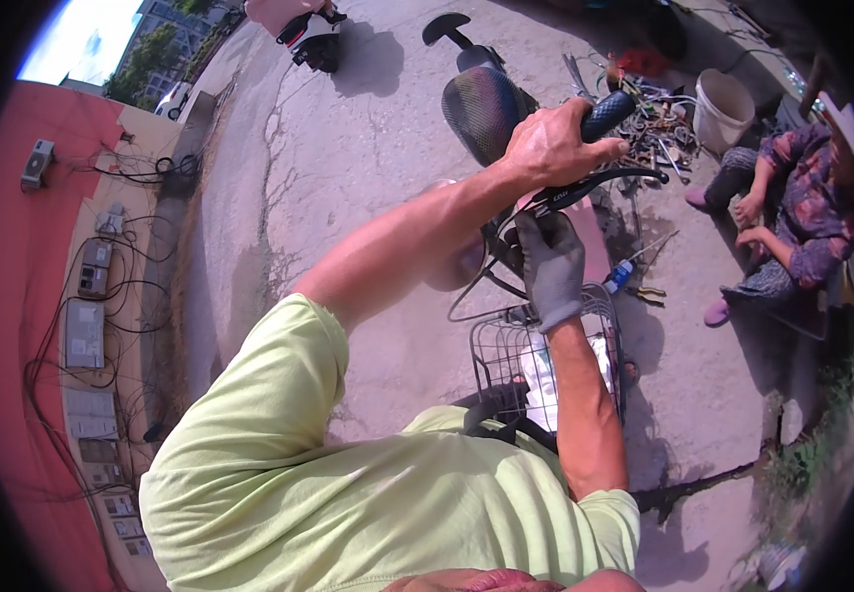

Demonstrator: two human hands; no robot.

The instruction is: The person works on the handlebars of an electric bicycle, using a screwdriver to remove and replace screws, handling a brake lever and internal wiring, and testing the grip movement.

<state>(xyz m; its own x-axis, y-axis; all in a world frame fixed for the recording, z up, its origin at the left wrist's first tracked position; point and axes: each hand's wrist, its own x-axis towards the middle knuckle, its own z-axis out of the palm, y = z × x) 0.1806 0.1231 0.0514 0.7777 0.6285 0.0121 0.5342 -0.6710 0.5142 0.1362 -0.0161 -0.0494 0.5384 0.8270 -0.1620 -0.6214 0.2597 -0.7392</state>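
- Our left grip (pixel 551 146), bare-skinned, closes around a dark handle (pixel 608 115) at the bar's end, thumb and fingers on either side of it.
- Our right grip (pixel 553 264), in a grey glove, works just below, fingertips gathered at the inner end of a black brake lever (pixel 616 178); we cannot tell whether they clamp anything there.
- Both handle and lever are up before us, above a wire basket (pixel 506 345) with something white (pixel 541 380) inside.
- As far as we can judge, the work is partway along: the handle sits on its bar and the lever lies beside it, while the spot under the glove is where attention remains.
- Whether the lever's mount is tight we cannot see, nor whether the dark cable (pixel 459 301) looping below is connected.
- Beyond the handlebar, a mesh-covered saddle (pixel 482 113) shows against the sunlit pavement (pixel 387 133).
- To our right, loose tools and parts (pixel 666 138) lie scattered near a white bucket (pixel 723 109), and yellow-handled pliers (pixel 651 293) rest beside a blue bottle (pixel 620 275).
- Nearby, a seated person (pixel 814 202) in a patterned top looks on or rests; we cannot tell which.
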